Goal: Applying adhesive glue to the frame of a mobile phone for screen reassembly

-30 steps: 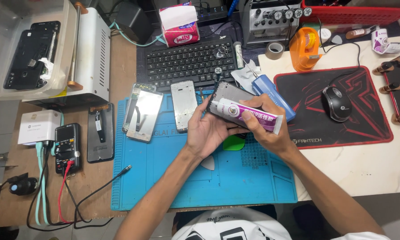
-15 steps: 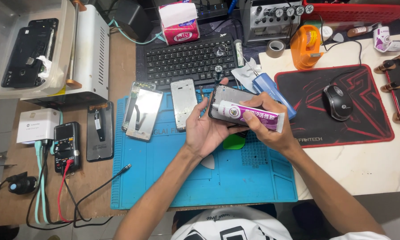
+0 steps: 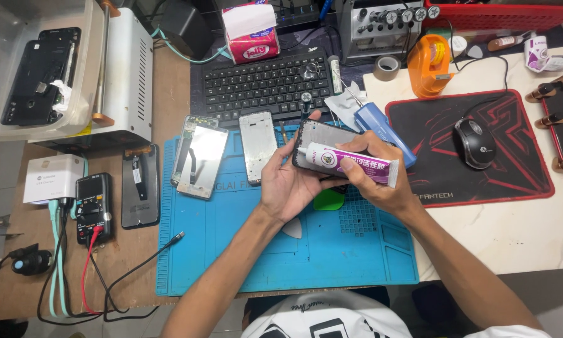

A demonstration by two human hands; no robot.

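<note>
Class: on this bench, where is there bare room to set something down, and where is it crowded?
Free: the blue silicone mat near its front edge, below the left hand and right hand, and the white marble top below the red-edged mouse pad. Crowded: around the black keyboard.

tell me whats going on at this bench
A person holds a dark phone part in the left hand and lays a white and purple tube, held in the right hand, across it. The hands are above a blue mat. Two more phone parts lie on the mat's far edge, by a keyboard. A mouse sits to the right.
</note>
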